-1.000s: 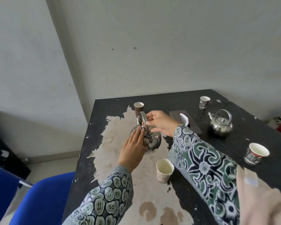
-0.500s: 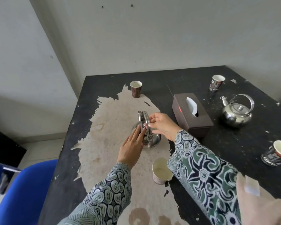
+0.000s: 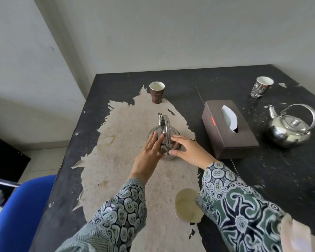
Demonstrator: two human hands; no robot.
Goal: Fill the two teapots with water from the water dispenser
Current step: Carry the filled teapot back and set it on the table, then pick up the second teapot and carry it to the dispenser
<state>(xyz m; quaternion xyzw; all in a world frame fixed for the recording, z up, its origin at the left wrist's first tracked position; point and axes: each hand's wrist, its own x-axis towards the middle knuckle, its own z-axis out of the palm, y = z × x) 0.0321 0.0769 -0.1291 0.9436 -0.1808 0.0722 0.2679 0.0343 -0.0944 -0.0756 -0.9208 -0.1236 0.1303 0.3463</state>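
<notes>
Since half a sec ago the right hand (image 3: 191,151) has let go of the handle and dropped lower, so now it sits against the right side of the near teapot (image 3: 164,137) w/ fingers loosely spread, thumb toward the base, not really clamping anything. Left hand (image 3: 148,153) lies flat on the pot's left side, fingers straight and together, touching the steel near the lid knob. That teapot stands upright on the worn pale patch of the black table (image 3: 280,179), handle up, spout pointing away from the person. Second teapot (image 3: 289,130) is well apart on the right, upright w/ lid on, just past the brown tissue box (image 3: 227,131). Cups: a brown paper cup (image 3: 157,92) at the far edge of the pale patch, print too small to read; a dark paper cup (image 3: 261,87) far right w/ white letters, I can make out "CO" and maybe an "F", rest cut off; a plain cream cup (image 3: 187,204) close in, partly under the right sleeve. Blue chair (image 3: 18,211) bottom left, beside the table.
</notes>
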